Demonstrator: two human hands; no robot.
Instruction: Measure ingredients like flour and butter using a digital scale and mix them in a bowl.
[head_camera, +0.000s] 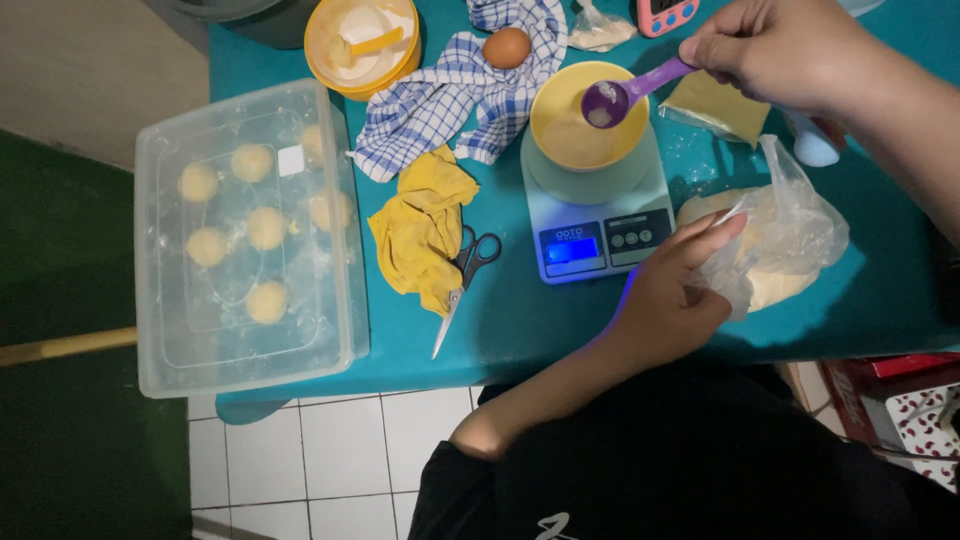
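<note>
My right hand (785, 45) holds a purple measuring spoon (622, 95) over a yellow bowl (590, 120) of pale powder. The bowl stands on a small digital kitchen scale (600, 225) with a lit blue display. A little white powder sits in the spoon's scoop. My left hand (675, 290) pinches the open edge of a clear plastic bag (785, 240) of pale flour, lying on the teal table (520, 320) right of the scale.
A lidded clear box (250, 235) with several dough balls overhangs the table's left edge. Nearby lie a yellow cloth (425, 225), scissors (465, 275), a checked cloth (450, 95) cradling a brown egg (507, 47), a yellow tub (362, 40) and a flat packet (715, 105).
</note>
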